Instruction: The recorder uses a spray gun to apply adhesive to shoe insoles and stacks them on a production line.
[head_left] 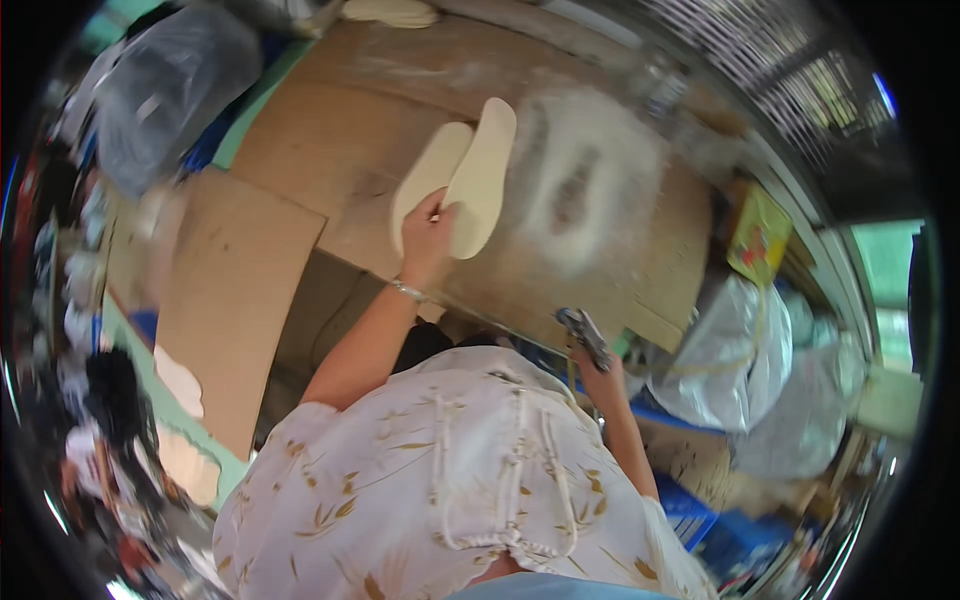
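My left hand (428,235) reaches over the cardboard-covered table with its fingers closed on a cream insole (485,180), toe end pointing away from me. Partly under it and to its left is a second cream insole (432,172); whether my fingers grip this one too, I cannot tell. Near the table's front edge, lower and to the right, my right hand (600,372) is wrapped around a grey metal spray gun (587,338). Its nozzle end points up and to the left, apart from the insoles.
Whitish residue (580,180) coats the cardboard right of the insoles. A yellow tin (760,232) and clear plastic bags (725,350) stand at the right. A cardboard sheet (230,290) lies at the left, near a large plastic bag (170,90). More insoles (390,12) lie at the far edge.
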